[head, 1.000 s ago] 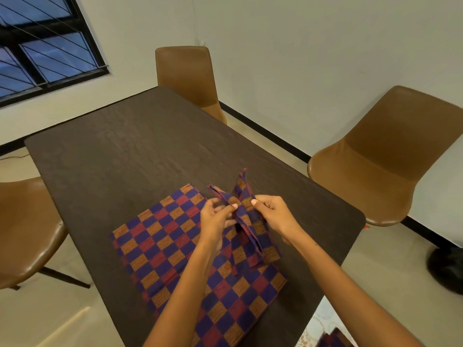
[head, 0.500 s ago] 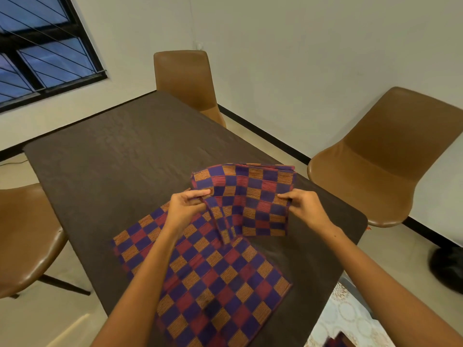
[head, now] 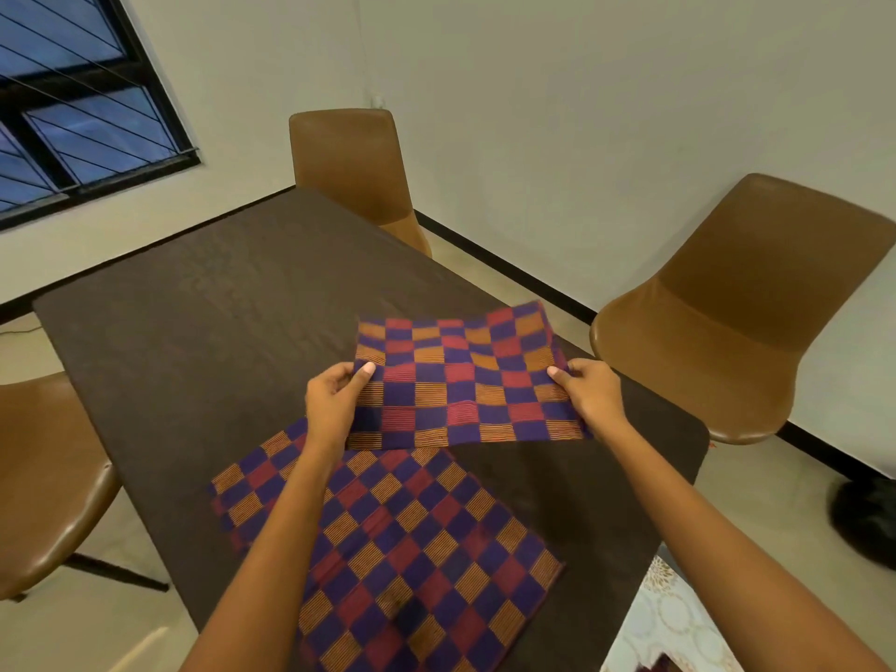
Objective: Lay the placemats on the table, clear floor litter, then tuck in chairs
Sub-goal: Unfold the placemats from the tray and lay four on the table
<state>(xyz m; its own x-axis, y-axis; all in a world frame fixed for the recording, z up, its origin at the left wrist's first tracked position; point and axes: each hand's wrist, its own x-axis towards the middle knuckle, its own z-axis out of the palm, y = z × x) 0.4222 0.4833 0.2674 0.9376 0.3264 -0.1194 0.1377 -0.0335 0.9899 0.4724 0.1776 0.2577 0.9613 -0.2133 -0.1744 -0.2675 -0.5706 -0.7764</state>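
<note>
The left hand (head: 334, 400) and the right hand (head: 589, 392) each pinch a side edge of the second placemat (head: 465, 380), holding it taut above the table (head: 203, 332) so it should land flat. It hangs just beyond the first placemat (head: 388, 540), which lies flat on the table's near end, likely to claim the next setting.

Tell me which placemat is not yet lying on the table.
The far placemat, stretched between the left hand and right hand above the table. The near placemat lies flat on it, untouched.

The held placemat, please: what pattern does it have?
Purple, red and orange checks on the held placemat, head view.
</note>
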